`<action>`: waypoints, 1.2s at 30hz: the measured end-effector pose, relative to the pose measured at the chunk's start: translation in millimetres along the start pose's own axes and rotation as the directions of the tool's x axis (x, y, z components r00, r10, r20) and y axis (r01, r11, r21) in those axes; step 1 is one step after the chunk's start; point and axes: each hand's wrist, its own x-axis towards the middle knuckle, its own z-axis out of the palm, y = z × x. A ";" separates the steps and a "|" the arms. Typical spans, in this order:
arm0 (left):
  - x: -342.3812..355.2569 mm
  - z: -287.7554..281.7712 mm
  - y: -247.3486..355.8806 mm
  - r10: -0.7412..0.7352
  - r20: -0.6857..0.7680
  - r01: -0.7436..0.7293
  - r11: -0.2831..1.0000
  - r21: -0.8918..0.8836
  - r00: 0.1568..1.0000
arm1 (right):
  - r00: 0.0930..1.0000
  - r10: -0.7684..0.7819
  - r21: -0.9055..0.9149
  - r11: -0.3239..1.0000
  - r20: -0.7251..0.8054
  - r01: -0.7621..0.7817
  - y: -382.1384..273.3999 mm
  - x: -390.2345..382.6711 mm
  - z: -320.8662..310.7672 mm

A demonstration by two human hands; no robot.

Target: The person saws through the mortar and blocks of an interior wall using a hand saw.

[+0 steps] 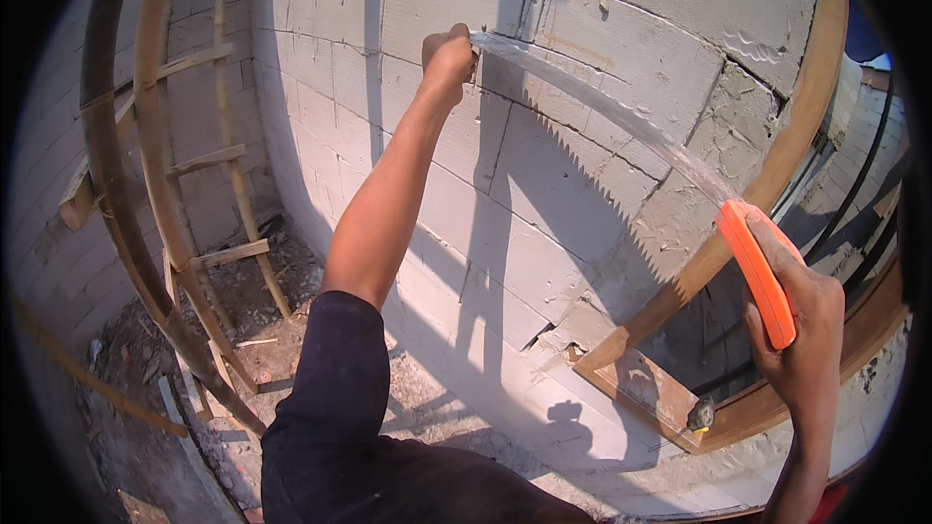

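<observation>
A hand saw spans the space in front of the block wall, its grey blade (pixel 602 97) seen at a slant and its orange handle (pixel 760 277) at the right. My right hand (pixel 804 325) is closed around that handle. At the far end of the blade, my left hand (pixel 449 60) is closed on the tip, arm stretched forward. The saw's toothed shadow falls across the pale wall blocks (pixel 573 204). How close the blade is to the wall, I cannot tell.
A wooden window frame (pixel 777 175) borders the wall at right, with a small grey and yellow object (pixel 700 414) on its lower corner. Wooden ladder (pixel 155 136) and poles stand at left. Rubble and wood scraps cover the ground (pixel 126 427).
</observation>
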 end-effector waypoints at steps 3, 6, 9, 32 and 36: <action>9.3 2.4 -2.9 -0.013 -0.010 0.013 1.000 0.015 1.000 | 0.999 0.038 0.107 0.993 0.032 -0.042 4.3 6.3 5.5; 8.2 6.7 -4.7 -0.010 -0.022 0.010 1.000 -0.012 1.000 | 0.999 0.044 0.112 0.993 0.015 -0.045 13.1 3.7 12.4; 8.4 7.4 -2.9 0.001 -0.005 -0.002 1.000 -0.014 1.000 | 1.000 0.014 0.067 0.998 -0.025 -0.012 14.3 2.0 14.7; -112.1 56.5 52.9 0.032 0.039 -0.028 0.996 -0.089 0.999 | 0.995 0.087 -0.112 0.990 0.057 -0.080 78.2 -116.5 -74.5; -60.4 15.0 48.0 0.022 0.094 -0.018 0.999 -0.050 0.995 | 0.994 -0.101 -0.143 0.985 -0.049 0.093 58.1 -57.2 -40.2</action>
